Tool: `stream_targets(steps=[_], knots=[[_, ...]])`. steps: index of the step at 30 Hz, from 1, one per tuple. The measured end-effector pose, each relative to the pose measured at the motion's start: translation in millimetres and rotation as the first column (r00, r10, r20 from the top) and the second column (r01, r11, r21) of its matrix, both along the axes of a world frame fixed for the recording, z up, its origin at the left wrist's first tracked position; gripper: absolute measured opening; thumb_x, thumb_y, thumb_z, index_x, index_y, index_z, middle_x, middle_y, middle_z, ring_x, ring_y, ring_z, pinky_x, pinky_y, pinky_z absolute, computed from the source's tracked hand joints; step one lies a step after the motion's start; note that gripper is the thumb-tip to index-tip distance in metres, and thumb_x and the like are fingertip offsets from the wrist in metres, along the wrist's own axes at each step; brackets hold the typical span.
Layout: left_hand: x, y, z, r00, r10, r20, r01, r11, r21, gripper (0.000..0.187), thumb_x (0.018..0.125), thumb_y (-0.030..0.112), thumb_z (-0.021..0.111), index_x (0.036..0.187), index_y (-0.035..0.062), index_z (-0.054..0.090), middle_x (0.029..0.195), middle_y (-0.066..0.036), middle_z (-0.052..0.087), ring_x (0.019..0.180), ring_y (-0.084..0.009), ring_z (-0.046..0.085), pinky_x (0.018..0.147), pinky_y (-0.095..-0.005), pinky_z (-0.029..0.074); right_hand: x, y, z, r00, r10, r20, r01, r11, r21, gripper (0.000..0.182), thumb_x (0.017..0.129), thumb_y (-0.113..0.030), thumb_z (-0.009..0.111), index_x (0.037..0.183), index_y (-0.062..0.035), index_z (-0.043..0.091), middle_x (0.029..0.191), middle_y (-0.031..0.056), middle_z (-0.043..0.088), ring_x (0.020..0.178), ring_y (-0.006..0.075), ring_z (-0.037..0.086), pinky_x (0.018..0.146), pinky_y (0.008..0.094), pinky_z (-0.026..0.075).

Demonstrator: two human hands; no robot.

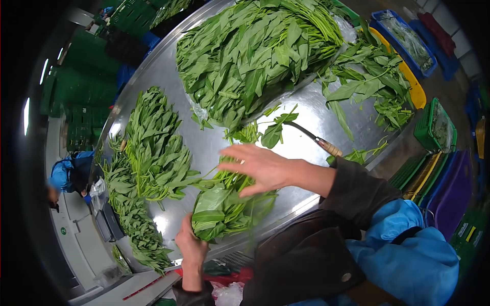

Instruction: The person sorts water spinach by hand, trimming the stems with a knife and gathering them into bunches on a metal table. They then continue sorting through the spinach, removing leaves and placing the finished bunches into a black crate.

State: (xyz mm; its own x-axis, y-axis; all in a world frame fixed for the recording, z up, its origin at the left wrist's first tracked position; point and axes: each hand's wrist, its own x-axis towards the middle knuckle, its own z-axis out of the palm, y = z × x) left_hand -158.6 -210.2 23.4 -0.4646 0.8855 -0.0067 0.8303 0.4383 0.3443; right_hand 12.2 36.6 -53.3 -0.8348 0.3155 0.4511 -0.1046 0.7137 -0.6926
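Note:
A bunch of water spinach [224, 204] lies near the front edge of the metal table, leaves toward me. My left hand [193, 244] is wrapped around its leafy end from the left. Above the stems, my right hand [263, 167] hovers with fingers spread, slightly smeared by motion. Just beyond it lies a curved knife [326, 146] with a wooden handle, a loose sprig [273, 133] beside its tip. A big heap of water spinach [255, 61] fills the far side of the table.
More greens lie in rows [153, 148] at the left and in a loose pile [367, 86] at the right. Blue [406, 41] and green crates [436, 127] stand beyond the right edge. A person in blue [64, 173] is at the far left.

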Motion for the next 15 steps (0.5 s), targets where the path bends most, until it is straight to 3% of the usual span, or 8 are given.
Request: stream_targets(steps=[2,4,6,8,11,12,13,15], knots=[[0.0,-1.0,3.6,0.999,0.01,0.048,-0.01,1.0,-0.005,0.051,0.064,-0.001,0.073,0.112,0.0017,0.055,0.092,-0.02,0.066,0.083,-0.0353,0.067,0.071,-0.0368,0.052,-12.2,-2.1,-2.9,0.986,0.129,-0.108,-0.108,0.978,0.178,0.049,0.086,-0.037,0.063,0.12,-0.0034,0.057,0.116,0.0192,0.058,0.11,0.0326,0.055,0.103,0.0394,0.037],[1.0,-2.3,6.7,0.994,0.029,0.101,-0.028,1.0,-0.005,0.051,0.064,-0.001,0.074,0.112,0.0011,0.055,0.092,-0.02,0.066,0.083,-0.0344,0.067,0.072,-0.0355,0.052,-21.9,-2.2,-12.5,0.96,0.142,-0.241,-0.169,0.981,-0.097,0.035,0.091,-0.028,0.059,0.116,-0.0034,0.056,0.104,0.0129,0.064,0.099,0.025,0.061,0.094,0.0374,0.045],[3.3,-7.0,11.0,0.969,0.073,0.238,-0.08,0.997,0.021,0.051,0.064,0.001,0.075,0.111,0.0006,0.056,0.091,-0.019,0.066,0.084,-0.0328,0.068,0.074,-0.0335,0.052,-9.8,2.0,-9.7,0.987,0.052,-0.153,-0.16,0.439,-0.884,0.027,0.094,-0.026,0.055,0.111,-0.0044,0.056,0.09,0.0075,0.067,0.081,0.0188,0.065,0.08,0.0334,0.051],[2.7,-14.0,10.6,0.975,0.081,0.208,-0.09,0.995,0.033,0.051,0.063,0.002,0.076,0.11,0.0007,0.057,0.09,-0.019,0.066,0.083,-0.033,0.067,0.073,-0.0341,0.052,12.5,32.8,-19.9,0.927,-0.122,-0.355,-0.375,-0.24,-0.896,0.023,0.095,-0.024,0.053,0.108,-0.0046,0.056,0.064,-0.0008,0.049,0.046,0.0089,0.044,0.051,0.0278,0.043],[-0.8,-23.0,8.4,0.992,0.039,0.117,-0.045,0.998,0.053,0.052,0.061,0.002,0.077,0.109,0.0006,0.058,0.089,-0.018,0.066,0.081,-0.0336,0.066,0.072,-0.0357,0.052,33.3,59.9,-33.0,0.968,0.163,0.193,0.166,0.163,-0.973,0.03,0.093,-0.03,0.056,0.107,-0.0038,0.056,0.066,0.0007,0.05,0.05,0.0139,0.048,0.051,0.0314,0.044],[-2.3,-24.1,7.6,0.999,-0.013,0.053,0.01,0.998,0.056,0.052,0.059,0.003,0.077,0.108,0.0004,0.058,0.089,-0.017,0.065,0.08,-0.0338,0.066,0.071,-0.0367,0.051,36.7,60.3,-31.2,0.887,-0.043,0.459,0.304,0.804,-0.512,0.034,0.091,-0.033,0.057,0.106,-0.0028,0.057,0.07,0.005,0.055,0.061,0.0199,0.053,0.059,0.0351,0.046],[-2.8,-24.5,6.6,0.998,-0.017,0.056,0.013,0.998,0.059,0.052,0.059,0.003,0.077,0.108,0.0004,0.058,0.089,-0.017,0.065,0.08,-0.0338,0.066,0.071,-0.0367,0.051,38.8,61.0,-28.3,0.792,-0.378,0.48,0.269,0.921,0.281,0.037,0.089,-0.035,0.058,0.105,-0.0018,0.058,0.075,0.0093,0.059,0.072,0.026,0.059,0.067,0.0388,0.048],[-1.7,-27.0,4.6,0.994,-0.074,-0.085,0.083,0.991,0.109,0.054,0.057,0.004,0.078,0.107,-0.001,0.058,0.089,-0.017,0.065,0.079,-0.0344,0.065,0.07,-0.0376,0.051,41.5,52.3,-20.6,0.827,-0.354,0.436,0.358,0.931,0.076,0.046,0.085,-0.041,0.062,0.107,-0.0005,0.061,0.092,0.0174,0.063,0.097,0.0342,0.057,0.083,0.0418,0.046]])
